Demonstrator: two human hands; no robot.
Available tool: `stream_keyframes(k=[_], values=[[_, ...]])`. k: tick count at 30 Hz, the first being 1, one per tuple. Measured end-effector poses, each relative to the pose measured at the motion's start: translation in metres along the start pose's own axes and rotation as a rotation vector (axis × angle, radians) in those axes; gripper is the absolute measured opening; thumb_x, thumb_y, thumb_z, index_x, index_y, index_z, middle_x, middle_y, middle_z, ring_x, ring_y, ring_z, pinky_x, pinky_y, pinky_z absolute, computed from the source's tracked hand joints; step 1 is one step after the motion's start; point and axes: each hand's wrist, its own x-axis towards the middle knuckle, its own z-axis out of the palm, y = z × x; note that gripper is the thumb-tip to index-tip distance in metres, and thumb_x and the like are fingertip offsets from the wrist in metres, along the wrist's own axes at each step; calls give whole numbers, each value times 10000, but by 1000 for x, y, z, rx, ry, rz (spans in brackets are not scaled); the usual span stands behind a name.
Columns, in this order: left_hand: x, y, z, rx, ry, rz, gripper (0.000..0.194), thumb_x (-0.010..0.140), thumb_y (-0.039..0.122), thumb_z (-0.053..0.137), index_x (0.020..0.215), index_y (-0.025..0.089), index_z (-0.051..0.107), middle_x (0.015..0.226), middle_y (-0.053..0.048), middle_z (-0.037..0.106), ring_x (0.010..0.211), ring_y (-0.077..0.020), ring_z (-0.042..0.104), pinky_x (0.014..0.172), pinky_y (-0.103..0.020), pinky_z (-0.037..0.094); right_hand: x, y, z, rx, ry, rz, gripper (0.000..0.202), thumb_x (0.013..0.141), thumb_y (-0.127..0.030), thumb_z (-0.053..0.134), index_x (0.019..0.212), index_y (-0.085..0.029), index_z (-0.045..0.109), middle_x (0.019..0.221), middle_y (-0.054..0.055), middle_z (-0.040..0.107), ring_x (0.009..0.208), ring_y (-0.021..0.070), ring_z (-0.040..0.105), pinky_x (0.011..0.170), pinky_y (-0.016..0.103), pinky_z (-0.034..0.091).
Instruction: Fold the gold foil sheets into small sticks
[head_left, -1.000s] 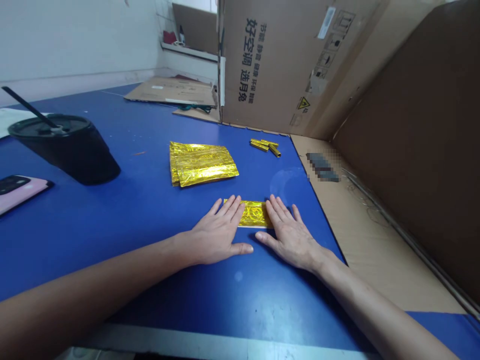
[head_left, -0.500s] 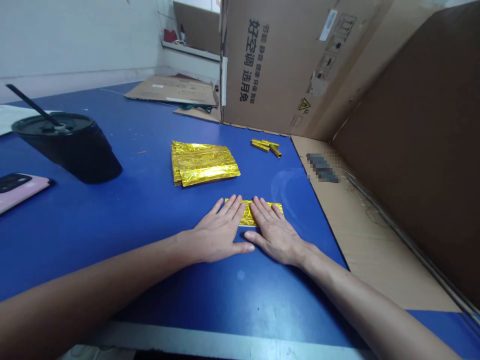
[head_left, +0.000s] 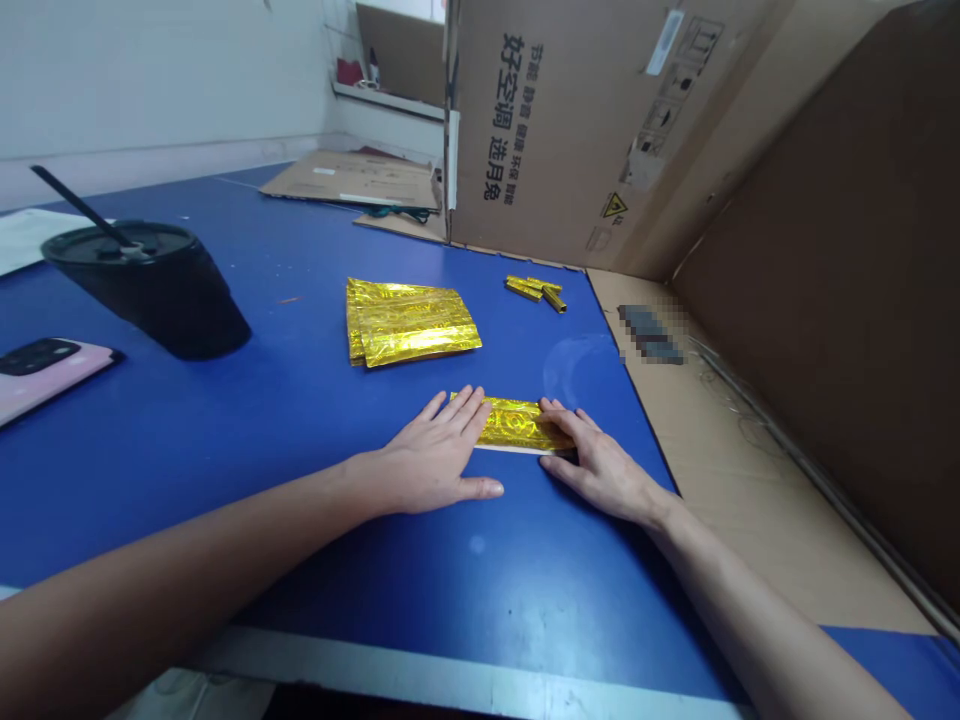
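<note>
Foil, shiny and gold, a short strip [head_left: 514, 423] lying on the blue surface [head_left: 487, 600] right in front of the person, and both hands are on it! Left hand [head_left: 429, 467] first: open and flat, fingers stretched across the strip's left end, thumb out to the right over bare blue. Over to the right hand [head_left: 598, 468]: fingers bent over the strip's right end, thumb down by the near edge, and whether it pinches the foil or simply rests there, I cannot tell. Between the two, the middle of the strip shows, patterned and gleaming, with a pale edge along the near side.

Just beyond sits a stack of wider gold sheets [head_left: 416, 325], edges not quite lined up. Farther right, small gold tubes [head_left: 534, 290] lie in a little cluster. Out on the left, a black cup [head_left: 169, 300] with a dark straw [head_left: 79, 203] in its lid, and a pink phone [head_left: 60, 378] nearer the person. At the back, a big printed cardboard box [head_left: 559, 130] rises, with flattened cardboard [head_left: 352, 180] lying to its left.
</note>
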Motion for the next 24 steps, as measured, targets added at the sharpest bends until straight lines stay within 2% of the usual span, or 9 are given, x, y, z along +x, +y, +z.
stream_keyframes(k=[4,7,9,11,13,14,18,22,24], values=[[0,1,-3,11,28,-5,895,744,691,297,1345,34,205,1405,-199,177,1304,-307,129,1030,-460,112,3,-2,-1,6,38,28,446,820,-306,428,1227,-124,426,1340,138,388,1259,191,298,1051,420,193],[-4,9,-13,13,193,43,851,742,654,377,1317,37,273,1381,-206,250,1283,-326,181,1015,-486,134,6,-4,0,20,69,59,398,845,-312,395,1191,-136,479,1316,128,424,1233,187,347,1041,406,223],[-8,18,-20,-46,340,112,677,785,571,400,1240,69,401,1286,-177,411,1202,-289,337,984,-436,238,7,-4,1,31,97,65,357,858,-302,372,1150,-157,518,1288,111,463,1213,178,380,1030,400,248],[-13,26,-24,-142,414,183,441,837,460,381,1093,133,529,1056,-106,578,981,-221,508,870,-369,365,8,-3,2,36,124,58,321,857,-290,374,1104,-181,548,1254,91,505,1196,171,404,1017,400,272],[-15,33,-24,-195,393,264,364,847,413,381,988,139,574,935,-79,609,853,-190,544,784,-327,415,8,-1,3,26,135,46,296,834,-292,419,1074,-194,562,1245,83,515,1190,175,413,1009,406,285],[-15,34,-22,-199,356,278,349,847,397,389,985,136,574,953,-80,607,867,-190,545,787,-321,419,8,0,3,15,135,40,295,819,-291,444,1070,-194,564,1250,84,510,1191,179,412,1008,409,288],[-12,35,-13,-104,241,210,430,820,429,442,1073,93,532,1155,-133,529,1108,-252,447,926,-367,352,7,3,6,-32,153,28,313,794,-260,464,1082,-192,563,1257,80,502,1185,177,419,1008,402,294],[-19,46,-17,-88,264,188,475,813,465,439,1087,86,524,1151,-150,533,1114,-280,434,939,-416,327,8,4,10,-52,191,25,292,793,-221,435,1047,-214,581,1229,57,529,1157,164,452,994,393,317],[-25,55,-19,-158,262,272,438,818,441,433,1087,108,527,1092,-129,575,1027,-260,498,901,-409,362,9,5,11,-68,193,18,287,791,-207,429,1029,-223,589,1225,50,533,1149,161,461,988,390,324]])
